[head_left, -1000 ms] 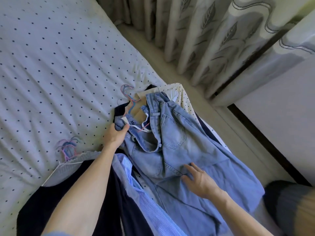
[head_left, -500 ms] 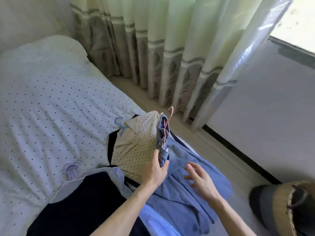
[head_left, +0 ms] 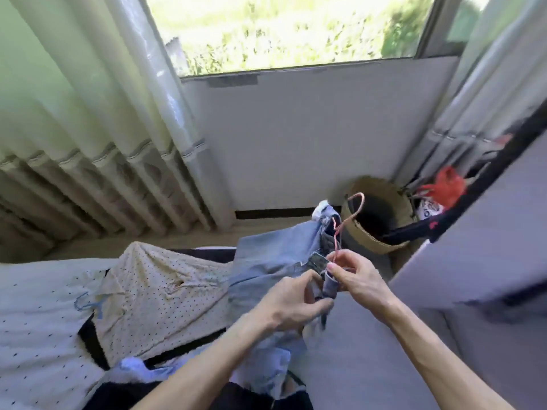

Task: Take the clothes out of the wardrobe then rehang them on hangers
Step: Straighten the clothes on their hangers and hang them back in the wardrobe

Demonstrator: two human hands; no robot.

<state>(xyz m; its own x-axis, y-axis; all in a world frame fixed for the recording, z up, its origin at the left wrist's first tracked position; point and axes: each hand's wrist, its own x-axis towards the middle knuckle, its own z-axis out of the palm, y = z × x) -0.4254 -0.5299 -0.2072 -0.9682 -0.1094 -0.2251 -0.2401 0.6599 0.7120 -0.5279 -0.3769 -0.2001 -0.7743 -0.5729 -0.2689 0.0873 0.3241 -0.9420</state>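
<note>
Light blue jeans (head_left: 266, 255) are lifted off the bed, still on a pink hanger (head_left: 356, 208) whose hook points up. My left hand (head_left: 293, 303) grips the bunched denim from below. My right hand (head_left: 355, 276) pinches the waistband and the pink hanger wire at the top. A cream dotted shirt (head_left: 154, 291) on a blue hanger (head_left: 88, 303) lies on the bed to the left, over dark clothes (head_left: 88, 338).
The dotted bedsheet (head_left: 29, 335) fills the lower left. Curtains (head_left: 103, 143) hang at left, with a window (head_left: 281, 31) above a grey wall. A woven basket (head_left: 379, 214) stands on the floor beyond my hands. At the right edge are a pale panel (head_left: 488, 238) and a red item (head_left: 447, 184).
The view has swung up and right toward the window. The jeans have come up off the pile, and my right hand has gone from hovering open to pinching the waistband and hanger.
</note>
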